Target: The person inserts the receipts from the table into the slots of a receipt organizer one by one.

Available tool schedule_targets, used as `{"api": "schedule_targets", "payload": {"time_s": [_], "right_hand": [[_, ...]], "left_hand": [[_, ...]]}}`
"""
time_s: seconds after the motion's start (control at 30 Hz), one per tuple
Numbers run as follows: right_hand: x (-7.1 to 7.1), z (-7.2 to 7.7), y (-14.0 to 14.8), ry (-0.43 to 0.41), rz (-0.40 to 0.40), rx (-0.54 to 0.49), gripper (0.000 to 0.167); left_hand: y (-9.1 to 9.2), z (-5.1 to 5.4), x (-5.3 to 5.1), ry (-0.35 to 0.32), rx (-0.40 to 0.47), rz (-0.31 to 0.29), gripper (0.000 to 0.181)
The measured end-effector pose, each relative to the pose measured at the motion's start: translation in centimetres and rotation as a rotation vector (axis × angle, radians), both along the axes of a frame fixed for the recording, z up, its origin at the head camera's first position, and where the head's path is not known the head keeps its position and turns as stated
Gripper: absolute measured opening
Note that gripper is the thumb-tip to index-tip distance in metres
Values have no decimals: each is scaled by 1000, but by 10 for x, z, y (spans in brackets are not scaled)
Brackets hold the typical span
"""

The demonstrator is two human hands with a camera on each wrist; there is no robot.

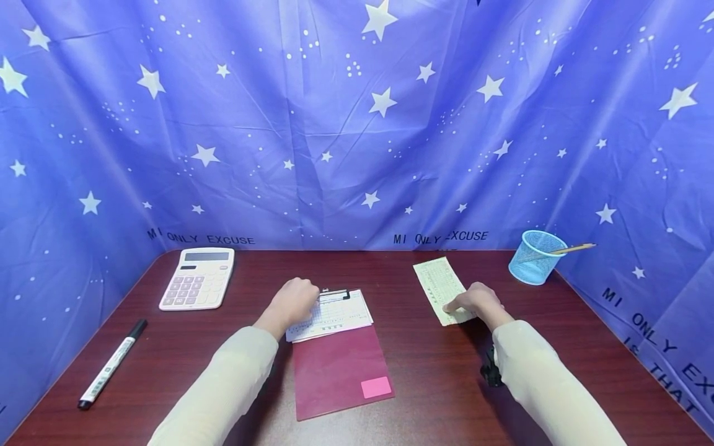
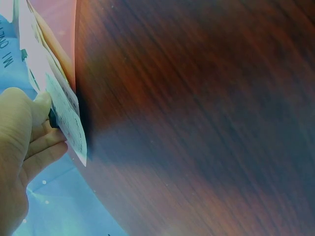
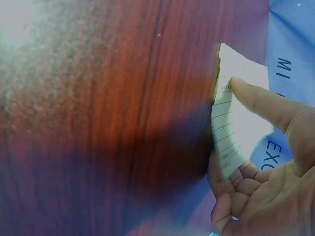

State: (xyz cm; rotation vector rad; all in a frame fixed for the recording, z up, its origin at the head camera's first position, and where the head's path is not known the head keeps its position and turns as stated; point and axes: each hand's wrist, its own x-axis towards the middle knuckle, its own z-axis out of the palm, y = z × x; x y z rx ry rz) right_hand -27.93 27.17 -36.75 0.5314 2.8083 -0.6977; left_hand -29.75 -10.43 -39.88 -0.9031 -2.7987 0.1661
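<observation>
A maroon clipboard (image 1: 340,371) with a pink label lies in the middle of the table, white printed slips (image 1: 343,314) covering its upper part. At its far edge, my left hand (image 1: 294,298) pinches the black clip (image 1: 347,294); in the left wrist view the thumb lies by the slips with fingers behind, and the clip is mostly hidden. To the right, my right hand (image 1: 481,300) holds a pale yellow printed slip (image 1: 437,282) by its near right corner. In the right wrist view, the thumb lies on the slip's face and the fingers are behind it.
A white calculator (image 1: 198,279) sits at the back left, with a black-capped marker (image 1: 113,364) nearer the front. At the back right stands a blue mesh pen cup (image 1: 532,260) holding a pencil (image 1: 577,248). A blue star-patterned curtain (image 1: 312,155) encloses the table (image 1: 435,384).
</observation>
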Motion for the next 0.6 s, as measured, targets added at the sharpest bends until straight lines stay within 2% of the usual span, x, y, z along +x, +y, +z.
{"api": "schedule_targets", "payload": {"time_s": [0.13, 0.27, 0.4, 0.6], "right_hand": [[0, -2, 5, 25, 7, -13, 58], [-2, -4, 11, 82, 23, -57, 43], [-2, -5, 17, 133, 6, -180, 33], [2, -8, 22, 227, -55, -290, 34]], "left_hand": [[0, 0, 0, 4, 3, -3, 16], [0, -1, 0, 5, 11, -10, 16], [0, -2, 0, 6, 5, -7, 17], [1, 0, 0, 0, -36, 9, 14]]}}
